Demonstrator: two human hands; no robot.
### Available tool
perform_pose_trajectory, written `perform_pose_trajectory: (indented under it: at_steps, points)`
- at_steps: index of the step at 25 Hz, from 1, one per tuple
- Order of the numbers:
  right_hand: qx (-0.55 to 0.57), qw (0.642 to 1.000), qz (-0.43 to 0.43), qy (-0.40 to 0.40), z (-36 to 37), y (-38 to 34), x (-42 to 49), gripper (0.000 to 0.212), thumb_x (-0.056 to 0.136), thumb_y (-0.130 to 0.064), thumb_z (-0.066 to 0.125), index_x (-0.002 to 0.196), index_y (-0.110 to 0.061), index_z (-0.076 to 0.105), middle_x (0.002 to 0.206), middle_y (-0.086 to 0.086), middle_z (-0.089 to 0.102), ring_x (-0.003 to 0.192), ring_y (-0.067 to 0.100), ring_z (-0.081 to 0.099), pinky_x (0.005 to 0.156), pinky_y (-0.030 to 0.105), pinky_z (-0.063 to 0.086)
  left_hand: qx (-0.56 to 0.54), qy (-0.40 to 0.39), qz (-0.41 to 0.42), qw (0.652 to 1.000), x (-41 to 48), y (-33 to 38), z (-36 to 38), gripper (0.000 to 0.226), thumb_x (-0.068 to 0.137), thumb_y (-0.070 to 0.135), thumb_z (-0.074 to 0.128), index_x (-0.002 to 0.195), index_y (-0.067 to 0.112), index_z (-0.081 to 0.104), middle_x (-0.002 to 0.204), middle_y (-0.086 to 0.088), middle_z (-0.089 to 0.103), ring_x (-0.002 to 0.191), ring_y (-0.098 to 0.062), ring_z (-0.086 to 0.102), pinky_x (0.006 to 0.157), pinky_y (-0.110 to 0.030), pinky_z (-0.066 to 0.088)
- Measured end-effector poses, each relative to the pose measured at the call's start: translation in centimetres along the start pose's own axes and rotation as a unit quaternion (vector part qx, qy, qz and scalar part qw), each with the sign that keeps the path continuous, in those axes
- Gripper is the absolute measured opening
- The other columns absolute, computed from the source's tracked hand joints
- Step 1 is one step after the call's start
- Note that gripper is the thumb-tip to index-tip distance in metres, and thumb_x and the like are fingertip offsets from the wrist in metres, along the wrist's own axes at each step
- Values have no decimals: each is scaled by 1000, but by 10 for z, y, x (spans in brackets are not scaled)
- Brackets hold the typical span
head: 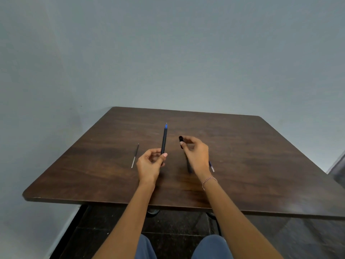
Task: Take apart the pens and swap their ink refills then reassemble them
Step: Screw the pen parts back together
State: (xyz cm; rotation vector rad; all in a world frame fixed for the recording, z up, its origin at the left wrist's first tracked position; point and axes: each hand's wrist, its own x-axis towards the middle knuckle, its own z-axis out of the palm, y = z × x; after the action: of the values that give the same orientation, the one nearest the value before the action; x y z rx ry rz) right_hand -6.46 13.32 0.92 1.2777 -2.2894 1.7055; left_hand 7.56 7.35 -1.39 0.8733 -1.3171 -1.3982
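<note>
A thin loose refill (135, 155) lies on the dark wooden bench (261, 165), at 9 o'clock from the left hand (150, 163) and apart from it. Its long axis runs from 7 to 1 o'clock, with the dark end far.

The left hand pinches the near end of a black pen barrel (164, 140) between thumb and curled fingers. The barrel runs 6 to 12 o'clock, its blue tip pointing to 12, away from the person.

At 3 o'clock from the barrel, the right hand (194, 154) pinches a small black piece (181, 141) in its fingertips. Beneath it a second dark barrel (189, 166) lies partly hidden on the bench. A blue-and-clear piece (211, 166) shows at 4 o'clock from the wrist.

A grey-blue wall (168, 53) stands behind the bench, and there is a dark tiled floor (177, 227) below.
</note>
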Motion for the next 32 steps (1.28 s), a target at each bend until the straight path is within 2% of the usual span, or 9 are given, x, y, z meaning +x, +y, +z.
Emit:
perform_pose_trajectory:
  at_steps: [3, 6, 9, 14, 17, 19, 22, 28, 32]
  points:
    - [153, 985, 61, 52, -16, 7, -15, 25, 85, -18, 69, 110, -18, 68, 93, -21, 66, 85, -14, 62, 75, 3, 48, 12, -23, -3, 1000, 0, -1, 1, 23, 75, 6, 77, 84, 24, 67, 79, -2, 70, 77, -15, 69, 58, -19, 55]
    - [272, 955, 96, 65, -27, 14, -25, 20, 87, -13, 66, 101, -27, 65, 99, -4, 69, 92, 6, 67, 74, 18, 56, 31, -40, -4, 999, 0, 0, 0, 24, 74, 6, 77, 86, 24, 67, 83, -2, 71, 79, -13, 69, 59, -19, 55]
    - [323, 935, 127, 68, -32, 18, -30, 22, 91, -10, 61, 98, -31, 62, 103, 6, 69, 91, 16, 70, 67, 23, 58, 48, -59, 1, 997, -2, 2, 0, 23, 74, 6, 77, 86, 24, 68, 84, -1, 70, 79, -12, 68, 59, -17, 54]
    - [330, 934, 121, 65, -33, 20, -30, 23, 92, -9, 59, 102, -29, 64, 105, 5, 68, 84, 9, 67, 63, 19, 55, 107, -74, 25, 991, -4, 3, 1, 23, 73, 9, 79, 83, 26, 69, 83, 0, 70, 77, -11, 64, 69, -22, 54]
    - [342, 931, 106, 70, -35, 21, -30, 25, 88, -5, 63, 103, -25, 65, 102, 1, 68, 85, 8, 64, 62, 17, 53, 133, -85, 42, 987, -5, 2, 1, 22, 70, 11, 81, 79, 27, 69, 79, 3, 69, 73, -7, 62, 66, -12, 47]
    - [360, 924, 106, 73, -36, 21, -30, 23, 86, -4, 66, 101, -21, 65, 95, 0, 69, 76, 7, 64, 62, 18, 53, 155, -89, 47, 983, -5, 2, 1, 22, 69, 12, 81, 76, 29, 68, 78, 6, 69, 74, -4, 60, 64, -10, 43]
    - [356, 926, 106, 70, -36, 21, -31, 17, 83, -6, 70, 94, -19, 67, 86, -4, 72, 63, 4, 61, 59, 18, 52, 173, -94, 43, 980, -4, 1, 0, 23, 68, 14, 82, 76, 31, 68, 80, 7, 69, 79, -6, 61, 67, -16, 42]
    - [380, 918, 99, 61, -36, 21, -29, 23, 84, -7, 69, 100, -23, 70, 94, -10, 75, 86, 2, 68, 64, 15, 52, 190, -94, 52, 976, -3, 0, 0, 25, 66, 12, 84, 74, 31, 68, 78, 8, 68, 77, -6, 61, 67, -15, 44]
    - [370, 921, 105, 57, -36, 22, -29, 15, 87, -17, 66, 99, -24, 71, 81, -10, 71, 67, 2, 58, 64, 16, 50, 199, -86, 64, 974, -4, 1, 0, 26, 64, 8, 84, 72, 28, 69, 73, 9, 66, 71, -1, 58, 65, -13, 41]
